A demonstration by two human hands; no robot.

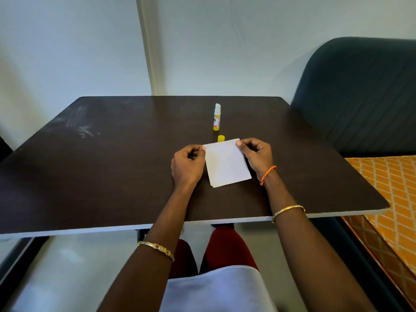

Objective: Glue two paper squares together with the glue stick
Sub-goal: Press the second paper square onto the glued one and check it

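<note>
Nearest the table's [112, 167] front edge, right of its middle, lie the paper squares [227, 164], one stacked on the other; a sliver of the lower sheet shows along the near-left corner, so they are almost aligned. Left hand [188, 164] rests on the table just beside the stack, its fingers [203, 149] closed narrowly on the far-left corner. Across the paper, the right hand [256, 157] mirrors it, thumb pressed onto the far-right corner, fingers curled beside the edge. Holding both far corners this way probably lets the person square the top sheet over the lower one before pressing it flat. Just beyond the stack's far edge sits the yellow cap [221, 138], and farther toward the back edge the glue stick [217, 117] stands upright, uncapped, well clear of the hands. That suggests gluing is done and alignment is the step in hand.
</note>
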